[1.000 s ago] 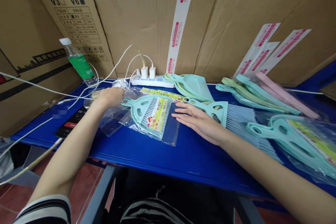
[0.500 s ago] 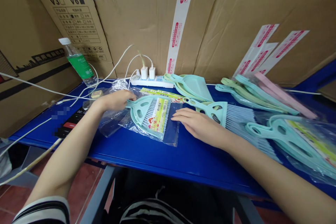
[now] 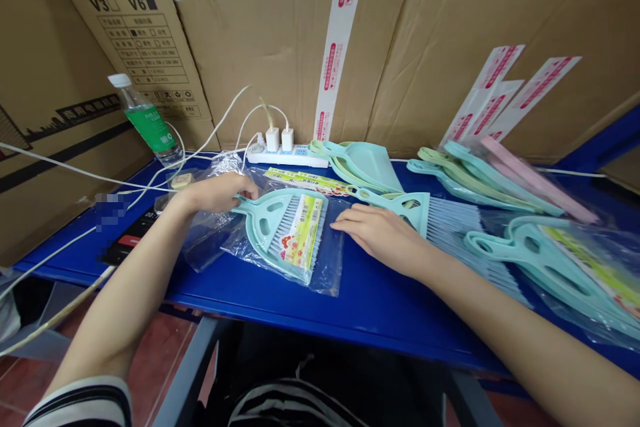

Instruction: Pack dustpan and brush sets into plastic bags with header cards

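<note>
At the left end of the blue tabletop (image 3: 260, 293), a smartphone (image 3: 131, 239) lies partly hidden by the left forearm; behind it a green-labelled plastic bottle (image 3: 151, 128) leans against the cardboard. Left hand (image 3: 225, 192): grip closed on the handle end of the turquoise dustpan-and-brush set (image 3: 265, 217). This set lies on the tabletop between the two hands, its bristles and printed card toward the right, with clear plastic film around it. Behind the set: a white power strip (image 3: 300, 157) with two chargers plugged in, and yellow-green label strips (image 3: 305, 179) in front of it. Next, turquoise and pale green dustpans (image 3: 377, 163) overlap near the cardboard. Right hand (image 3: 380, 237): grip open, palm down, fingers together and pointing left, just beside the film; it holds nothing. Past it, a hand brush (image 3: 453, 219) spreads grey-blue bristles rightward. Farther right, green and turquoise pieces (image 3: 480, 180) lie beside a pink piece (image 3: 540, 180); nearer the front edge, a second bagged set (image 3: 560, 267) lies flat.
</note>
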Demonstrator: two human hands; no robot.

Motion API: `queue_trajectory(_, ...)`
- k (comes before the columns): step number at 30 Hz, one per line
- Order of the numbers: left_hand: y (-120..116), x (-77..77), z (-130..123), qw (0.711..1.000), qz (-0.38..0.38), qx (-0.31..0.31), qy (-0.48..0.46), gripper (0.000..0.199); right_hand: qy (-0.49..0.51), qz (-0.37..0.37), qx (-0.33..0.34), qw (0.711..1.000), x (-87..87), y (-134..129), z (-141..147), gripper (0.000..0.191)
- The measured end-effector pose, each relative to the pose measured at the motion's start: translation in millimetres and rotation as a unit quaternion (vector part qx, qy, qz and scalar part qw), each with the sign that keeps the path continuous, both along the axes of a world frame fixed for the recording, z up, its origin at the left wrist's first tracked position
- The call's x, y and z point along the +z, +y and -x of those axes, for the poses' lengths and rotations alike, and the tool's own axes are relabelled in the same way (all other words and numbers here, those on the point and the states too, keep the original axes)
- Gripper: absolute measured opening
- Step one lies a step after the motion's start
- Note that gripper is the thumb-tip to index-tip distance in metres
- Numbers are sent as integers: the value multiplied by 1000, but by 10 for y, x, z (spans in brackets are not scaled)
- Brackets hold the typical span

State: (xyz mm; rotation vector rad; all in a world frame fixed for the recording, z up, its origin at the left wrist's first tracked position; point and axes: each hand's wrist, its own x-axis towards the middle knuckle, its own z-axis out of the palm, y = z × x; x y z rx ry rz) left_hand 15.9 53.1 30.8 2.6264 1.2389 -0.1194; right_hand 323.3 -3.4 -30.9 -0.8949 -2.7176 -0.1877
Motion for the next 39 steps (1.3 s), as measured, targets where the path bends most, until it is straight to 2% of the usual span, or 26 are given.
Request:
queue_trajectory(4, 20, -13, -11, 1000, -1, -3, 0, 35, -2, -10, 13, 1000, 35, -22, 23, 31)
queue_trajectory(7, 30, -45, -46, 1000, -16, -1, 1, 38, 31, 13, 36, 999, 97, -83, 54, 27)
queue_trajectory(11, 7, -118, -137, 993, -115, 19, 13, 39, 78, 102, 92, 987, 184, -198, 97, 20)
queue_trajectory(13, -21, -139, -185, 983, -176, 55, 23, 34, 89, 133, 107, 981, 204, -228, 110, 18)
queue_trajectory(16, -66, -124, -233, 963, -219, 147, 46, 30, 131, 117, 61, 983, 195, -210, 111, 19)
queue_trajectory(19, -90, -81, -256, 952, -187, 225, 87, 33, 163, 85, -28, 983, 155, -151, 96, 24)
queue_trajectory(21, -92, -61, -266, 953, -154, 241, 97, 33, 158, 92, -61, 981, 120, -118, 86, 29)
queue_trajectory(25, -79, -64, -272, 964, -107, 238, 58, 30, 140, 111, -105, 978, 44, -90, 79, 33)
queue_trajectory(32, -30, -128, -238, 967, -100, 232, -33, 28, 144, 180, -109, 967, 24, -84, 80, 36)
queue_trajectory(35, -21, -187, -262, 975, -85, 176, -103, 31, 123, 205, -135, 962, 98, -122, 102, 41)
queue_trajectory(39, -47, -265, -312, 980, -44, 47, -186, 35, 81, 214, -192, 954, 207, -179, 145, 45)
